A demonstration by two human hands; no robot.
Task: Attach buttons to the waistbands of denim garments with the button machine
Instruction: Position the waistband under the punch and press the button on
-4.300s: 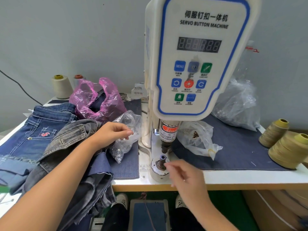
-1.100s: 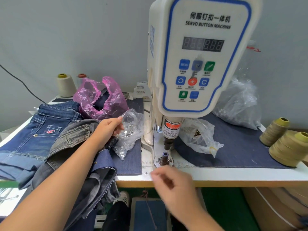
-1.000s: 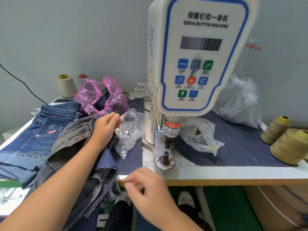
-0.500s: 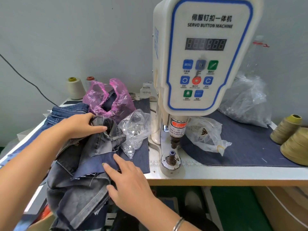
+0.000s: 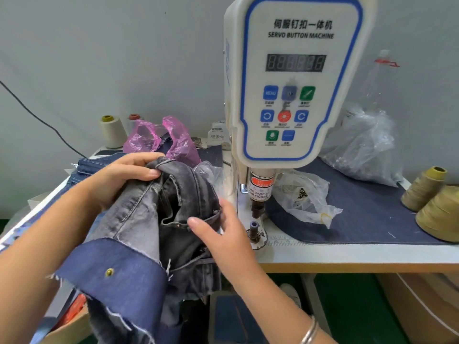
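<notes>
Grey denim garment (image 5: pixel 173 207) bunched between left hand (image 5: pixel 124 175) gripping, right hand (image 5: pixel 218 234) pinching.

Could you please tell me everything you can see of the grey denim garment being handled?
The grey denim garment is faded, bunched and lifted left of the button machine. Its waistband arches on top. The left hand grips that upper edge; the right hand holds its right side.
</notes>
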